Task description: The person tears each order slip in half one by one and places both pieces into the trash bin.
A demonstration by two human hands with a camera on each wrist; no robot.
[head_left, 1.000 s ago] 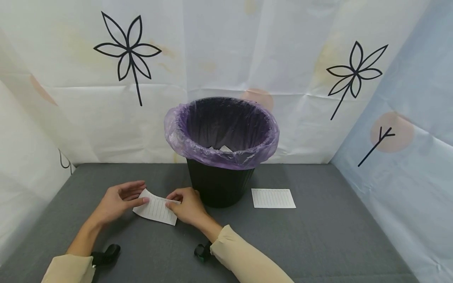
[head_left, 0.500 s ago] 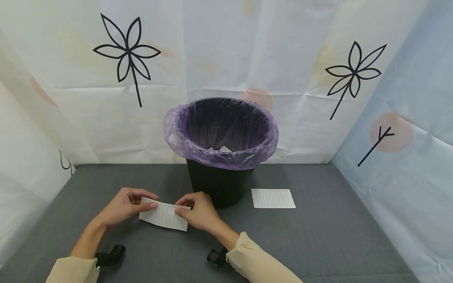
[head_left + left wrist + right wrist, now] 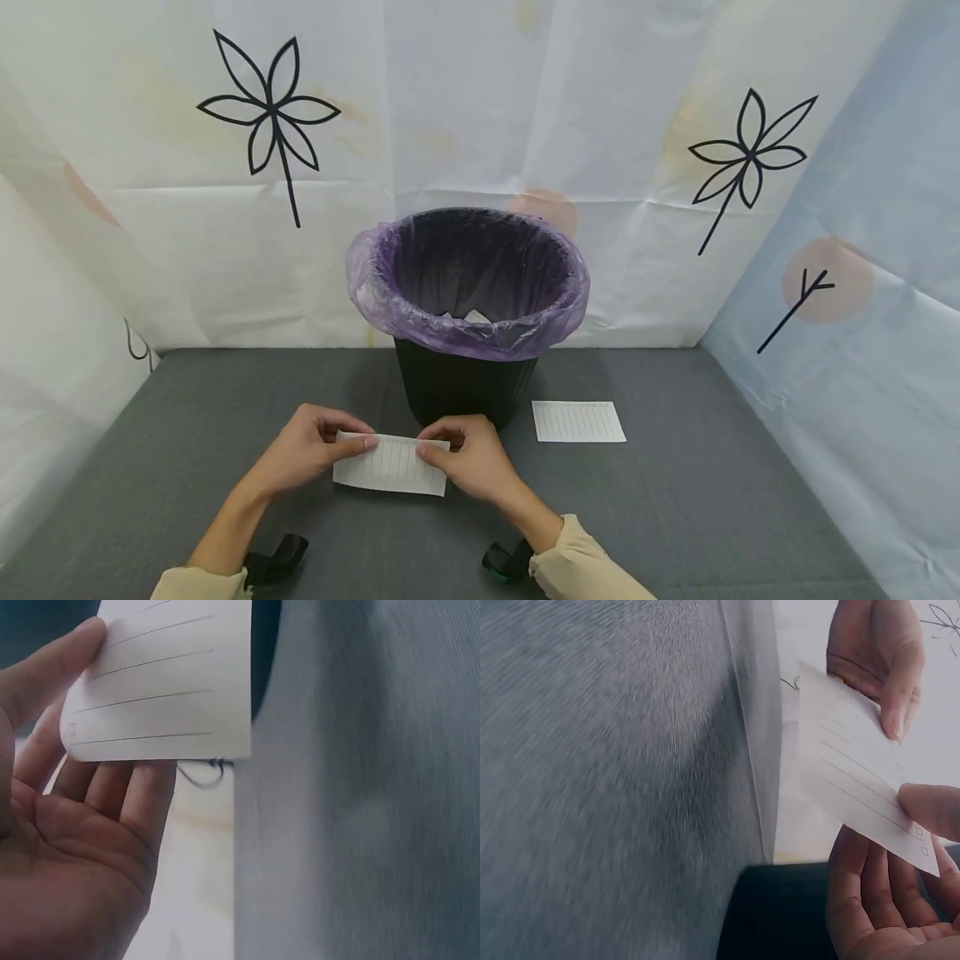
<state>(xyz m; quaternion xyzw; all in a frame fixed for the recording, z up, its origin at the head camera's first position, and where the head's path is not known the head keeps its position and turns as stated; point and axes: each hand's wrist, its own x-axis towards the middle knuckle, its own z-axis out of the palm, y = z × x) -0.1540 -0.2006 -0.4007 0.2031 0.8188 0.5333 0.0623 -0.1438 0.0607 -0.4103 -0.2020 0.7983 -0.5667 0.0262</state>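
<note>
A lined paper sheet (image 3: 393, 467) is held slightly bowed above the table in front of the bin. My left hand (image 3: 311, 446) pinches its top edge near the left end, thumb on the lined face and fingers behind. Near the right end my right hand (image 3: 476, 458) pinches the same edge likewise. In the left wrist view the paper (image 3: 165, 690) shows printed lines and a small box at one corner. Both hands and the whole sheet (image 3: 855, 765) appear in the right wrist view. A second lined sheet (image 3: 578, 422) lies flat to the right.
A black bin (image 3: 465, 383) with a purple liner bag (image 3: 367, 283) over its rim stands just behind the hands. Pieces of white paper (image 3: 476, 317) show inside it. The grey table (image 3: 697, 508) meets a patterned cloth wall (image 3: 630, 275) at the back.
Both hands have moved right and a little nearer with the paper, from left of the bin to in front of it. The sheet has turned more level. The second sheet stays put.
</note>
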